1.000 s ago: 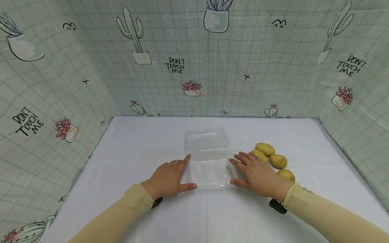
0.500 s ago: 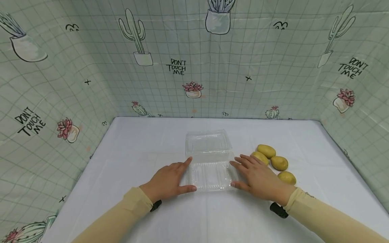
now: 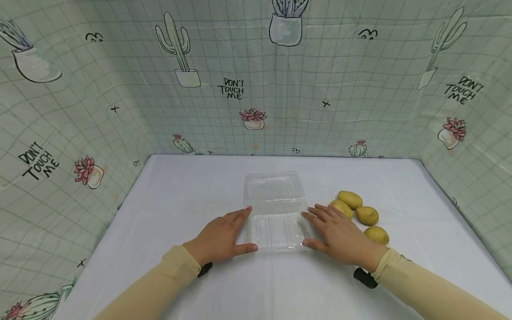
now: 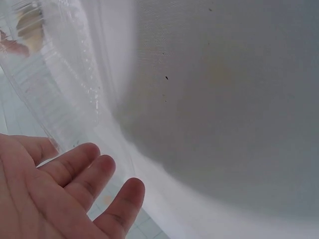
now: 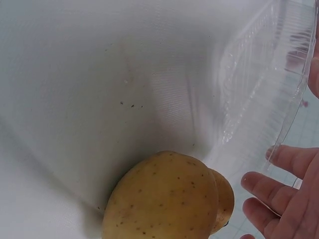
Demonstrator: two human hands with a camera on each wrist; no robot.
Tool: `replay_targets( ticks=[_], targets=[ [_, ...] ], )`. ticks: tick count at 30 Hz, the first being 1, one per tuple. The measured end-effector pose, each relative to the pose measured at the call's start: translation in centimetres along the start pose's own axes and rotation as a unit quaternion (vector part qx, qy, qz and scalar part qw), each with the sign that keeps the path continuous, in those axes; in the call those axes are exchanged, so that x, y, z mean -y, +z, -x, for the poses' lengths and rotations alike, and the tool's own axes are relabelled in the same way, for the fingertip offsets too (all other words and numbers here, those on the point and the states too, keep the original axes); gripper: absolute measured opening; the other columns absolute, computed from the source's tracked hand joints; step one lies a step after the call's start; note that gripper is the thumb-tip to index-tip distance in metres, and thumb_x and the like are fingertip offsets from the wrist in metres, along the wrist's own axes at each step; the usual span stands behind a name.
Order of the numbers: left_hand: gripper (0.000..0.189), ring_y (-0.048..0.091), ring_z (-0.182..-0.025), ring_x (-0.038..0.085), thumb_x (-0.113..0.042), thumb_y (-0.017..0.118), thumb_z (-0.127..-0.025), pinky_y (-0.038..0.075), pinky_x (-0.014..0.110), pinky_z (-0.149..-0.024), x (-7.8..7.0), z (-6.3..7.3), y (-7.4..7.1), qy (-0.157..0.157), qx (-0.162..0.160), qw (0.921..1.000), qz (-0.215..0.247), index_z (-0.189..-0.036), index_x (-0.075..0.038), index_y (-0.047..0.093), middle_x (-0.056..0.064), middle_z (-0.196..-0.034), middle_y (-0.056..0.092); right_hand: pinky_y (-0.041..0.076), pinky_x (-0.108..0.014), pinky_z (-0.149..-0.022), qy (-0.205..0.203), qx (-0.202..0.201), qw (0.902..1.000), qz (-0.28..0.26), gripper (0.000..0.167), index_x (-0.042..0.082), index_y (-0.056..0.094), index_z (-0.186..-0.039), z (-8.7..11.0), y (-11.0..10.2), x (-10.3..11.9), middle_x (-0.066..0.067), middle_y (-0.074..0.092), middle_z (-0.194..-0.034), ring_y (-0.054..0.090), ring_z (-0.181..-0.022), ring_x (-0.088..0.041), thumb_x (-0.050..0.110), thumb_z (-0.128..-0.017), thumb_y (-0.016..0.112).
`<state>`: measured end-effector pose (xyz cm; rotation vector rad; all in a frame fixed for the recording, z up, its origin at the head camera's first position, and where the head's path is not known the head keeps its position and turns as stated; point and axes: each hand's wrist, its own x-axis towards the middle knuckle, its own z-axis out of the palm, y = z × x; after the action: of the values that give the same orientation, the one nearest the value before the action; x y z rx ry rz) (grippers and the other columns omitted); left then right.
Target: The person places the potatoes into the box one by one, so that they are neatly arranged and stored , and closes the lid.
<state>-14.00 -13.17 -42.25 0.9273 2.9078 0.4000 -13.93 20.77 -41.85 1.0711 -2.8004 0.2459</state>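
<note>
A clear plastic clamshell box [image 3: 276, 229] lies opened out on the white table, its lid [image 3: 274, 186] folded back to the far side. At the box's left edge is my left hand [image 3: 220, 238], index fingertip and thumb tip at the rim, fingers extended. My right hand [image 3: 342, 235] is at the right edge in the same way, its fingers spread. In the right wrist view a fingertip touches the clear rim [image 5: 294, 107]. Several yellow potatoes [image 3: 366, 216] lie just beyond and right of my right hand, one partly hidden behind its fingers.
The white table [image 3: 192, 186] is bounded by a patterned cloth [image 3: 280, 89] at the back and both sides. Dark wrist cameras [image 3: 365, 278] hang under the wrists. One potato [image 5: 164, 199] looms close in the right wrist view.
The head view shifts slightly. Both hands stay at the box's sides, and the box and potatoes keep their places.
</note>
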Motion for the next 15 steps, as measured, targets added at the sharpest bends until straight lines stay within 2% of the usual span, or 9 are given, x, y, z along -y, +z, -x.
replay_targets(
  ticks=[15],
  targets=[
    [0.100, 0.044, -0.136, 0.030, -0.066, 0.063, -0.088, 0.040, 0.045, -0.106, 0.03, 0.02, 0.22, 0.008, -0.016, 0.9998, -0.001, -0.157, -0.003, 0.027, 0.013, -0.154, 0.041, 0.028, -0.055, -0.112, -0.001, 0.002, 1.0000, -0.002, 0.071, 0.003, 0.053, -0.142, -0.01, -0.02, 0.02, -0.018, 0.052, -0.142, 0.041, -0.137, -0.039, 0.057, -0.096, 0.057]
  ],
)
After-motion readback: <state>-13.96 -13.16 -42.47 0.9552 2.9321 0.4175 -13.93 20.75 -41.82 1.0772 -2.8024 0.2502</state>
